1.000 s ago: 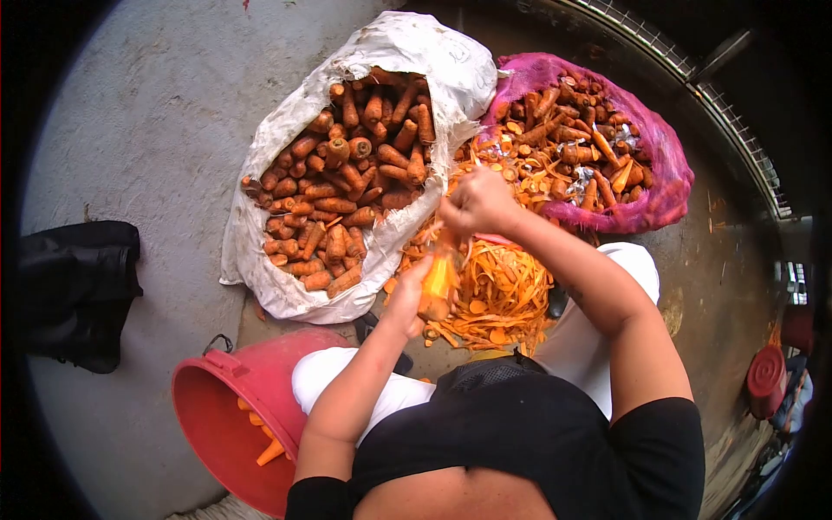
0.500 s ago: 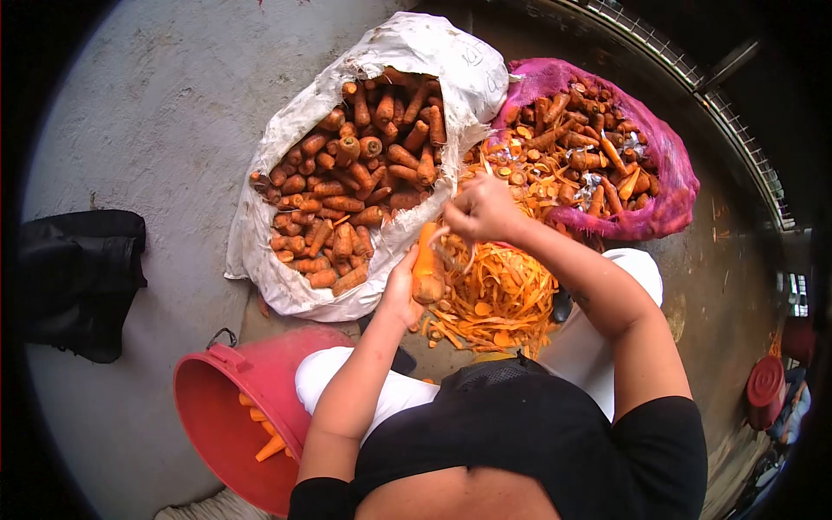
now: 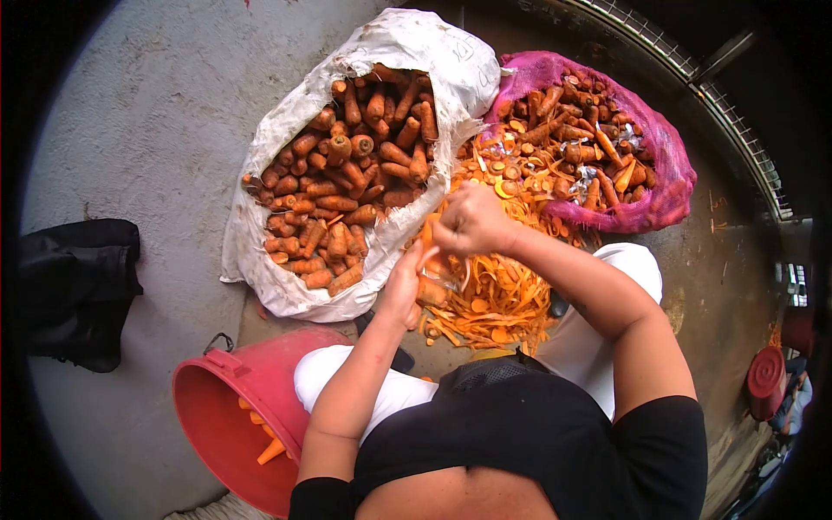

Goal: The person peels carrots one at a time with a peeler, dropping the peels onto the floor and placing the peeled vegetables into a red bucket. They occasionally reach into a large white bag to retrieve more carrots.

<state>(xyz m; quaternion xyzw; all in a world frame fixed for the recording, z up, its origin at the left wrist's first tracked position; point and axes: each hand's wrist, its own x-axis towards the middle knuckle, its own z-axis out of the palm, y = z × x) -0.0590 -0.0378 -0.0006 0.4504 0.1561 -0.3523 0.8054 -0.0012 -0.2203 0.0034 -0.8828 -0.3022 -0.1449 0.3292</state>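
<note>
My left hand (image 3: 400,288) is closed around a thick carrot (image 3: 432,291), which is partly stripped to bright orange with browner skin at its lower end. Close against the carrot's upper part, my right hand (image 3: 472,222) is a fist around a peeler (image 3: 428,256); only a pale curved piece of it shows, blurred, and the fingers hide the rest. Under both hands lies a heap of orange carrot peelings (image 3: 498,299), mixed with round cut ends.
A white sack (image 3: 260,186) of unpeeled carrots stands ahead on the left. A pink mesh sack (image 3: 663,165) with carrots and scraps lies to its right. At lower left, a tipped red bucket (image 3: 230,433) holds peeled carrots. A black garment (image 3: 78,286) lies far left.
My right hand has moved slightly down and left, from above the carrot's top end to close against it. My left hand still grips the carrot. The view has shifted slightly.
</note>
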